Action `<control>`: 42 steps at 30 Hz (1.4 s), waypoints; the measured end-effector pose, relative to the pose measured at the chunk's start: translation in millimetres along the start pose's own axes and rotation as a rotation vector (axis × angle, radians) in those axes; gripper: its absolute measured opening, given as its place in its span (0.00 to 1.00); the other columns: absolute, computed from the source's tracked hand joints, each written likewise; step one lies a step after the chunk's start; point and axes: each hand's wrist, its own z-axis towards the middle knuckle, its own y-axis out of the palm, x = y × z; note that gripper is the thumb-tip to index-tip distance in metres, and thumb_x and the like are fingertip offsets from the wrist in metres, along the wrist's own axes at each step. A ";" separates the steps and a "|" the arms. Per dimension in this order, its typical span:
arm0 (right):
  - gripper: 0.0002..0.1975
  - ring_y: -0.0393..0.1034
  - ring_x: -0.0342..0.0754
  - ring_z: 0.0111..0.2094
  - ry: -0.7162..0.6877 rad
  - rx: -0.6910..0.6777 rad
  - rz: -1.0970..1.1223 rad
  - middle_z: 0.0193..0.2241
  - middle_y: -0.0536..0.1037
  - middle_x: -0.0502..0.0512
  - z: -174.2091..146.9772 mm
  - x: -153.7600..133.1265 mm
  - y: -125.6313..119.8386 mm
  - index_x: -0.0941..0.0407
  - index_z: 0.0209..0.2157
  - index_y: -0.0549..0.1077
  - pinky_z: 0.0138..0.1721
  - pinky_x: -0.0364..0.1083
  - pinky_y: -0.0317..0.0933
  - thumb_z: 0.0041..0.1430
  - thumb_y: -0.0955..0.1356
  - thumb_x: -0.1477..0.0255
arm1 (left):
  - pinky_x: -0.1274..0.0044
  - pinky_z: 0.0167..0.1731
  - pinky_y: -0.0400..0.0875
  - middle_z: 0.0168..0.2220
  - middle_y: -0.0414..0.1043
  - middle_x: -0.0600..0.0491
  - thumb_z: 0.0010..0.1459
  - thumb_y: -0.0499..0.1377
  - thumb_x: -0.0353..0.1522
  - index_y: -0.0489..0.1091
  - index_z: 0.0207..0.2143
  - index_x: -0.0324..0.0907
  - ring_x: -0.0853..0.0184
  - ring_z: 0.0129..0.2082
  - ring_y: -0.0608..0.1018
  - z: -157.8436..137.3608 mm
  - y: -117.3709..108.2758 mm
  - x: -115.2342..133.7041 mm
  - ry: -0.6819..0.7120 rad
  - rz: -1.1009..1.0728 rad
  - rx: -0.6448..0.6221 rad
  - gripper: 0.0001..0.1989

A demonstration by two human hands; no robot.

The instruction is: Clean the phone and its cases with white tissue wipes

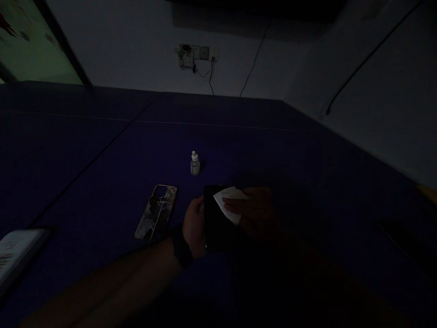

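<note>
My left hand (195, 228), with a dark watch on its wrist, grips the left edge of a black phone (213, 232) with a dark screen. On the phone's upper part lies a folded white tissue (227, 207), pressed down under the fingers of my right hand (254, 209). The right hand and forearm are in deep shadow, and they hide the phone's right side. Left of the phone a patterned phone case (157, 214) with a camera cutout lies on the blue surface. A small clear bottle with a white dropper top (195, 164) stands upright beyond the phone.
The dark blue tabletop (102, 182) reaches to the wall, with a seam running across it. A white box or book (20, 250) lies at the left edge. Sockets with cables (201, 53) are on the far wall. A dark flat object (403, 237) lies at right.
</note>
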 end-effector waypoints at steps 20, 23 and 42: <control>0.27 0.69 0.58 0.52 0.152 0.086 -0.043 0.55 0.81 0.50 6.1 -6.1 -4.8 0.48 0.61 0.73 0.52 0.59 0.54 0.64 0.60 0.77 | 0.66 0.45 0.75 0.39 0.81 0.45 0.67 0.49 0.41 0.77 0.47 0.39 0.56 0.38 0.82 -2.4 -3.7 -1.7 -0.001 0.031 0.050 0.21; 0.29 0.65 0.59 0.57 0.192 0.011 -0.046 0.60 0.77 0.50 7.9 -10.5 2.4 0.48 0.65 0.69 0.54 0.59 0.55 0.65 0.60 0.77 | 0.66 0.45 0.75 0.38 0.81 0.45 0.66 0.51 0.41 0.77 0.44 0.38 0.56 0.39 0.82 -1.6 -3.6 -3.5 -0.002 0.050 0.022 0.19; 0.26 0.64 0.61 0.57 0.163 -0.056 -0.025 0.62 0.75 0.53 11.0 -16.8 9.1 0.53 0.61 0.74 0.53 0.61 0.56 0.65 0.60 0.75 | 0.69 0.46 0.76 0.34 0.81 0.48 0.63 0.56 0.38 0.78 0.36 0.39 0.57 0.40 0.82 2.7 -6.1 -7.3 0.061 0.051 0.031 0.14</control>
